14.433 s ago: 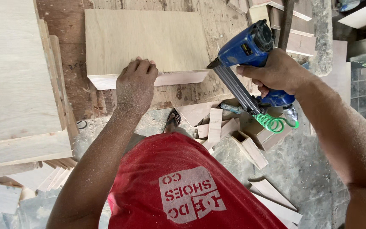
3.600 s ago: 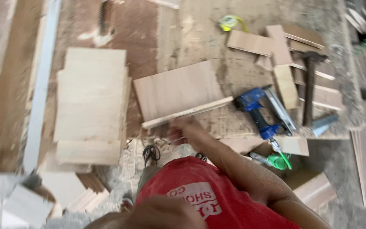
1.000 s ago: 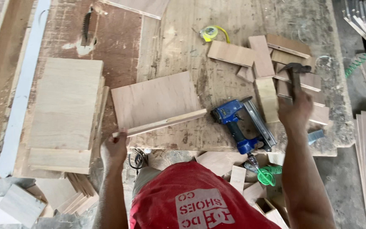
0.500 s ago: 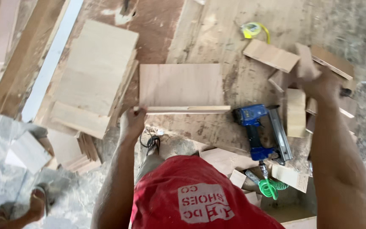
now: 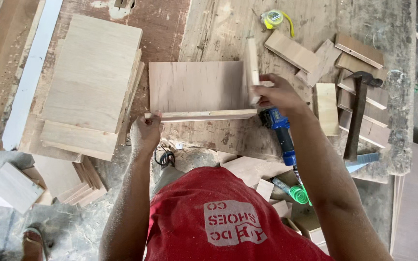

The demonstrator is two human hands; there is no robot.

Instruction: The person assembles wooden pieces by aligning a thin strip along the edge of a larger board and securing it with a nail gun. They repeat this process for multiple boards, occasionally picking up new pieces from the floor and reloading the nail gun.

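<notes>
My left hand (image 5: 146, 133) pinches the near-left end of a thin wooden strip (image 5: 201, 115) that stands on edge along the near side of a plywood panel (image 5: 197, 87); that grip is clenched on the strip, I judge to keep it upright against the panel's edge. My right hand (image 5: 274, 94) holds a second narrow strip (image 5: 252, 65), fingers wrapped round its near end, so that it runs away from me along the panel's right side and meets the first strip at the corner, the two forming an L around the panel. Just below my right grip lies the blue nail gun (image 5: 279, 130) on the table (image 5: 218, 29), close by. Further right of that grip rest a hammer (image 5: 359, 113) and loose offcuts (image 5: 291, 50). Left of my left grip sits a stack of plywood boards (image 5: 90, 77).
</notes>
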